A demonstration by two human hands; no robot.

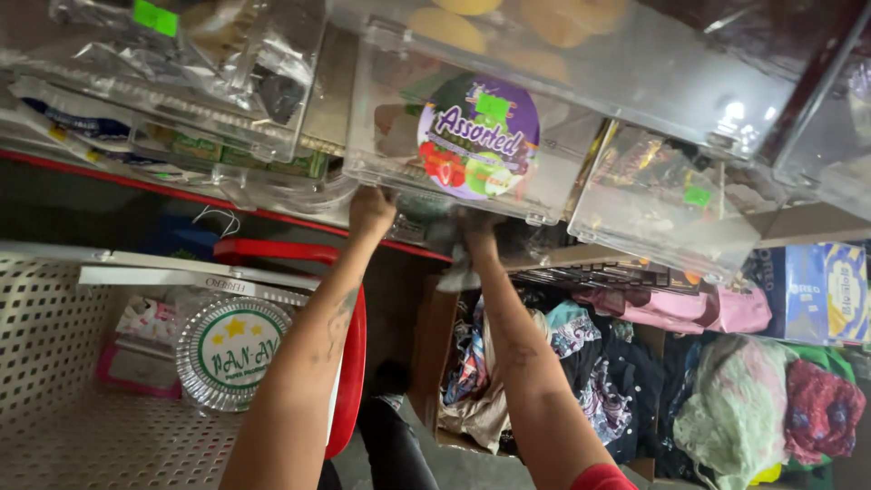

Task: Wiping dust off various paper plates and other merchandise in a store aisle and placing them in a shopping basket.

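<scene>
Clear plastic made up most of the view: a run of transparent lidded containers (626, 54) was stacked across the shelf from nine to three o'clock. Below, at four o'clock, a cardboard box of folded printed clothes (581, 363) was seen, and at eight o'clock a perforated white basket (54, 345) with a round foil tray (231, 349) standing in it. At twelve o'clock sat the clear box with the round purple label (478, 136), its lower front edge being met from beneath by both raised arms. The left hand (372, 210) was pressed up against the box's left corner; the right hand (478, 231) was tucked under its middle. How far the fingers were closed could not be told, since they were hidden by the box. The step in hand was judged to be lifting or steadying the box on its shelf; a level, two-handed support was judged needed next.
</scene>
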